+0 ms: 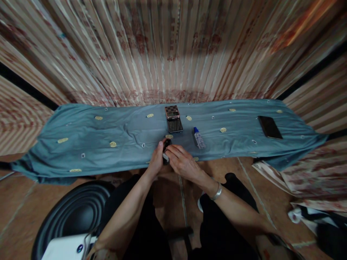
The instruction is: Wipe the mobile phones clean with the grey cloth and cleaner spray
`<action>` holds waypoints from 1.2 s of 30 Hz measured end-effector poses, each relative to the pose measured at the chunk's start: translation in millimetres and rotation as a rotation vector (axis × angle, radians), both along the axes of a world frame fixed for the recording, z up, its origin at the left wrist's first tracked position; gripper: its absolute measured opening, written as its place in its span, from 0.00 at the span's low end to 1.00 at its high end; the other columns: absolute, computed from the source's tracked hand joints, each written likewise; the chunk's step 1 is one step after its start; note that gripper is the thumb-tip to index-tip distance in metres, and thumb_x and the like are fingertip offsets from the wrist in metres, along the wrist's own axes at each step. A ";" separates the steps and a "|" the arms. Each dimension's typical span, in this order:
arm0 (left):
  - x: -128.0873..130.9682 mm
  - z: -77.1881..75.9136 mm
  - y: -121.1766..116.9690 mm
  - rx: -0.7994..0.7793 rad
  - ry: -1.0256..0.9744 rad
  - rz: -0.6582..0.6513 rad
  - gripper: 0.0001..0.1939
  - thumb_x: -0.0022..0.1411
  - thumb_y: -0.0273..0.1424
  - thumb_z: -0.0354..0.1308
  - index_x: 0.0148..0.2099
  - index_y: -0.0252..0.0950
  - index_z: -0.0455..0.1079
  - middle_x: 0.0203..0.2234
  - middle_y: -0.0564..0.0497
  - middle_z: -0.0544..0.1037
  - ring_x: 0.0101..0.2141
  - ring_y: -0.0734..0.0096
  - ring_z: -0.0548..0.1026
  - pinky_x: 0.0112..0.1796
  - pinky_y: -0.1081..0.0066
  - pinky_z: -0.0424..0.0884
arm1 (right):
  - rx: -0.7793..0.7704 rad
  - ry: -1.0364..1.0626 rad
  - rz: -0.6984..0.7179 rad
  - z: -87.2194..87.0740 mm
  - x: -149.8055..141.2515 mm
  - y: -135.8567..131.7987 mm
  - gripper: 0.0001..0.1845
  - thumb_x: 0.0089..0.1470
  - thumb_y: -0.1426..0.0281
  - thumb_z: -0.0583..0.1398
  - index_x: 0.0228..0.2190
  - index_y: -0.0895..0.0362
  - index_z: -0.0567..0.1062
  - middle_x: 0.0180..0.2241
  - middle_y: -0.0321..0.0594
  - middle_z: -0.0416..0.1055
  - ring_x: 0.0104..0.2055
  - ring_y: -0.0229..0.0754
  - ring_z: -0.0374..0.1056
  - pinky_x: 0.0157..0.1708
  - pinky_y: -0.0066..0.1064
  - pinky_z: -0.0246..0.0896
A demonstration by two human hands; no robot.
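Note:
My left hand (156, 159) is closed around a small black object (167, 143) at the front edge of the cloth-covered table; its kind is unclear. My right hand (183, 162) has its fingers bent against that object, with a greyish-white piece (166, 157), perhaps cloth, under the fingertips. Just beyond my hands lies a folding phone (175, 125), its upper part checkered brown and its lower part glossy black. To the right of it a small clear bottle (200, 140) with a blue cap lies on the cloth.
A dark flat tablet-like item (270, 127) lies at the right end of the blue-green tablecloth (130, 130). Striped curtains (162, 50) hang behind the table. Below left are a black round ridged stool or basin (78, 213) and a white device (66, 248).

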State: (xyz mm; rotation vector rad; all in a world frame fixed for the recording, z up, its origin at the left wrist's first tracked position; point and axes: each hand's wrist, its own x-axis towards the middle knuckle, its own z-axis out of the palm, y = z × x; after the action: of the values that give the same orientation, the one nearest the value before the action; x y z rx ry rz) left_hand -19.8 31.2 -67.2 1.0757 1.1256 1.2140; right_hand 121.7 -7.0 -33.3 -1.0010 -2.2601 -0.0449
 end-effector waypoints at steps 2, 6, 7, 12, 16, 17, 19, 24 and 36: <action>1.5 3.9 -3.9 -0.016 0.044 -0.027 0.23 0.67 0.45 0.50 0.51 0.36 0.76 0.52 0.46 0.78 0.56 0.62 0.72 0.61 0.66 0.58 | -0.025 -0.007 -0.031 2.9 7.1 6.0 0.19 0.62 0.78 0.49 0.49 0.62 0.75 0.49 0.52 0.73 0.54 0.50 0.66 0.56 0.46 0.67; 3.7 8.7 -10.6 0.005 0.148 -0.101 0.24 0.67 0.46 0.48 0.52 0.38 0.76 0.52 0.46 0.78 0.57 0.60 0.71 0.61 0.64 0.58 | -0.068 -0.025 -0.097 5.9 18.4 15.0 0.19 0.62 0.78 0.50 0.49 0.61 0.74 0.51 0.53 0.72 0.55 0.51 0.65 0.57 0.48 0.66; 3.8 9.1 -11.5 0.010 0.168 -0.107 0.25 0.67 0.47 0.47 0.53 0.37 0.76 0.52 0.46 0.78 0.57 0.59 0.71 0.61 0.64 0.59 | -0.067 -0.027 -0.102 5.8 18.8 15.3 0.19 0.62 0.78 0.50 0.49 0.61 0.74 0.51 0.53 0.72 0.55 0.51 0.65 0.57 0.48 0.66; 1.9 6.9 -10.4 -0.001 0.169 -0.118 0.32 0.67 0.51 0.42 0.53 0.34 0.74 0.52 0.43 0.78 0.56 0.60 0.72 0.59 0.64 0.61 | -0.032 -0.023 -0.053 2.3 7.6 6.4 0.18 0.61 0.79 0.50 0.47 0.63 0.75 0.49 0.53 0.72 0.53 0.51 0.66 0.56 0.46 0.67; -1.6 7.1 -6.8 -0.015 0.162 -0.100 0.34 0.66 0.53 0.41 0.55 0.33 0.73 0.54 0.44 0.77 0.57 0.61 0.71 0.60 0.66 0.61 | -0.002 0.012 0.023 0.7 -3.0 -6.3 0.17 0.61 0.78 0.51 0.46 0.64 0.75 0.48 0.53 0.73 0.53 0.50 0.66 0.56 0.45 0.68; -2.5 7.8 -6.1 -0.008 0.175 -0.095 0.35 0.66 0.53 0.40 0.55 0.33 0.73 0.55 0.43 0.76 0.58 0.61 0.71 0.60 0.66 0.60 | -0.003 0.019 0.040 0.5 -4.5 -9.3 0.17 0.61 0.78 0.51 0.46 0.64 0.75 0.48 0.53 0.72 0.53 0.50 0.66 0.56 0.45 0.68; -3.9 9.7 -5.2 0.013 0.203 -0.081 0.35 0.66 0.53 0.40 0.56 0.32 0.73 0.55 0.43 0.76 0.59 0.61 0.70 0.61 0.65 0.58 | -0.006 0.028 0.063 -0.4 -6.0 -13.8 0.16 0.61 0.78 0.51 0.46 0.64 0.75 0.49 0.53 0.72 0.53 0.50 0.66 0.56 0.45 0.68; -2.4 8.7 -5.0 0.028 0.171 -0.100 0.34 0.66 0.53 0.40 0.56 0.34 0.72 0.55 0.44 0.76 0.58 0.62 0.70 0.62 0.64 0.58 | 0.004 0.014 0.064 -7.2 -0.4 -12.2 0.19 0.62 0.78 0.51 0.51 0.64 0.73 0.52 0.53 0.72 0.57 0.50 0.64 0.58 0.45 0.67; 5.1 15.8 -17.4 -0.019 0.053 -0.147 0.21 0.62 0.48 0.56 0.40 0.37 0.79 0.40 0.47 0.82 0.52 0.55 0.74 0.57 0.64 0.62 | -0.217 0.220 -0.075 -6.7 20.6 17.7 0.21 0.64 0.75 0.48 0.53 0.58 0.74 0.52 0.49 0.74 0.55 0.46 0.68 0.56 0.46 0.66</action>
State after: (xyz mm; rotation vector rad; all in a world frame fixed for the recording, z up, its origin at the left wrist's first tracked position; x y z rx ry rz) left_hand -14.7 13.9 -51.5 1.1616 1.0763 1.0632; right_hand 142.3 10.7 -40.1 -1.1438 -2.0570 0.2711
